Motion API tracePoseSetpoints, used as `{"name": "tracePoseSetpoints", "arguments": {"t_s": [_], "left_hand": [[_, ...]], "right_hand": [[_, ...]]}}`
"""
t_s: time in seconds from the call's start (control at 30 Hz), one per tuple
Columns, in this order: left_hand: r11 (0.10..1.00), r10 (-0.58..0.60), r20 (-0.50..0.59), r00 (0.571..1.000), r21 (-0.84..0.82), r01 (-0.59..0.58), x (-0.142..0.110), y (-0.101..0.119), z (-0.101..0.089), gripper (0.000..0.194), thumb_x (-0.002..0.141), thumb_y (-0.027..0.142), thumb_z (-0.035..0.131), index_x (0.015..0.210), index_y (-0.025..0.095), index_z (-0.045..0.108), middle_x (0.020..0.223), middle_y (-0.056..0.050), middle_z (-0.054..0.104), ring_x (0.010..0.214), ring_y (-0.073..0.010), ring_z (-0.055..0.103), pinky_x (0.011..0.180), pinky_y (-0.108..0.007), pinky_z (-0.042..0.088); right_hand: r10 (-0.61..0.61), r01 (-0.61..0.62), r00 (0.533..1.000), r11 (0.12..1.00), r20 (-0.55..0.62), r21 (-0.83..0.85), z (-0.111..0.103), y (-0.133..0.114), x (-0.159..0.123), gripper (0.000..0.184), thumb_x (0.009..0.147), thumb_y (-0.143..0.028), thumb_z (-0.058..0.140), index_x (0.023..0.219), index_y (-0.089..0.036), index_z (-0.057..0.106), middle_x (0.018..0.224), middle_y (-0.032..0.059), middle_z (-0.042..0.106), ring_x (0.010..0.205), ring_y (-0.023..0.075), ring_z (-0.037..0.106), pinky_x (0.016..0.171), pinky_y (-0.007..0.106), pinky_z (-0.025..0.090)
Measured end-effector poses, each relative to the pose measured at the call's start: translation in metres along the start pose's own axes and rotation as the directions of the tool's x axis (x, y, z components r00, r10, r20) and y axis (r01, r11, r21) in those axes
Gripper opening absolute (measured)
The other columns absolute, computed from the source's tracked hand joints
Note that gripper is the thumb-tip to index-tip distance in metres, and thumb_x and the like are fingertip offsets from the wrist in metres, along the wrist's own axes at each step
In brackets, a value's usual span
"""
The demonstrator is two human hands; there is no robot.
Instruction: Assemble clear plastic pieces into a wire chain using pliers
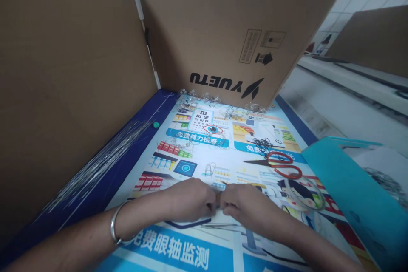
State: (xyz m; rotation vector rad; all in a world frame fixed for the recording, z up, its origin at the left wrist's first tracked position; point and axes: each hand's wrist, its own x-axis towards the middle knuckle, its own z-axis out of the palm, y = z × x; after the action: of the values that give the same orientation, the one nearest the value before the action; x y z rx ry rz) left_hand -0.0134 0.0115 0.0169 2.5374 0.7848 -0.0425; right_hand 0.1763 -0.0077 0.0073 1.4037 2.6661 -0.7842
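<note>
While two bare forearms reach in from the near side, the left hand (pixel 194 197) and right hand (pixel 244 205) meet as clenched fists over a printed sheet (pixel 219 165), apparently gripping a small brown piece (pixel 218 199) that shows between them, too blurred to identify. Beyond the right hand lie red-handled scissors (pixel 269 161), with a dark tangle of loops (pixel 263 143) just past them. Thin silvery strands (pixel 102 160) stretch along the left. Cardboard panels (pixel 207 29) rise left and far; a turquoise box (pixel 346 193) sits right.

Shiny metal wires (pixel 99 165), matt cardboard panel (pixel 204 29)
</note>
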Motion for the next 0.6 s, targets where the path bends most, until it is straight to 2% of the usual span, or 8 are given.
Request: {"name": "tracePoseSetpoints", "arguments": {"t_s": [0.1, 0.23, 0.37, 0.47, 0.6], "left_hand": [[0.996, -0.030, -0.010, 1.000, 0.088, 0.031, -0.001, 0.001, 0.004, 0.012, 0.076, 0.019, 0.054, 0.072, 0.020, 0.065, 0.071, -0.001, 0.068, 0.059, -0.0152, 0.061, 0.046, -0.022, 0.030], [0.970, -0.026, -0.081, 0.996, 0.237, 0.045, -0.001, 0.003, 0.011, 0.009, 0.076, 0.017, 0.054, 0.074, 0.018, 0.063, 0.069, -0.003, 0.067, 0.055, -0.0162, 0.060, 0.047, -0.023, 0.034], [0.941, 0.007, -0.094, 0.996, 0.337, 0.025, 0.000, 0.007, 0.014, 0.013, 0.075, 0.009, 0.052, 0.067, 0.015, 0.059, 0.065, -0.005, 0.065, 0.054, -0.0165, 0.059, 0.048, -0.024, 0.038], [0.930, 0.050, -0.154, 0.987, 0.369, 0.010, 0.001, 0.007, 0.017, 0.015, 0.076, 0.005, 0.049, 0.069, 0.016, 0.059, 0.069, -0.004, 0.064, 0.060, -0.0173, 0.060, 0.050, -0.024, 0.040], [0.917, 0.037, -0.157, 0.987, 0.399, 0.029, 0.002, 0.004, 0.018, 0.017, 0.076, 0.003, 0.048, 0.071, 0.015, 0.059, 0.070, -0.005, 0.064, 0.062, -0.0178, 0.059, 0.052, -0.025, 0.041]], "right_hand": [[0.006, -0.006, 1.000, 0.995, -0.005, -0.095, 0.001, -0.001, -0.002, 0.013, 0.078, -0.017, 0.052, 0.069, -0.020, 0.061, 0.075, -0.0013, 0.062, 0.069, 0.0123, 0.055, 0.056, 0.023, 0.026], [0.056, -0.059, 0.998, 0.974, -0.021, -0.220, -0.001, -0.007, -0.004, 0.018, 0.080, -0.014, 0.048, 0.067, -0.019, 0.059, 0.072, 0.0002, 0.061, 0.062, 0.0118, 0.052, 0.051, 0.025, 0.021], [0.054, -0.063, 0.998, 0.952, -0.039, -0.300, -0.001, -0.012, -0.005, 0.019, 0.082, -0.012, 0.045, 0.071, -0.018, 0.061, 0.076, 0.0029, 0.062, 0.064, 0.0141, 0.053, 0.052, 0.025, 0.023], [0.028, -0.047, 0.998, 0.940, -0.063, -0.337, 0.002, -0.013, -0.004, 0.022, 0.077, -0.006, 0.045, 0.071, -0.018, 0.062, 0.075, 0.0037, 0.061, 0.066, 0.0148, 0.054, 0.053, 0.026, 0.024], [0.042, -0.072, 0.995, 0.940, -0.096, -0.333, 0.001, -0.011, 0.000, 0.024, 0.072, -0.001, 0.044, 0.071, -0.018, 0.061, 0.074, 0.0037, 0.061, 0.065, 0.0150, 0.054, 0.053, 0.026, 0.025]]}}
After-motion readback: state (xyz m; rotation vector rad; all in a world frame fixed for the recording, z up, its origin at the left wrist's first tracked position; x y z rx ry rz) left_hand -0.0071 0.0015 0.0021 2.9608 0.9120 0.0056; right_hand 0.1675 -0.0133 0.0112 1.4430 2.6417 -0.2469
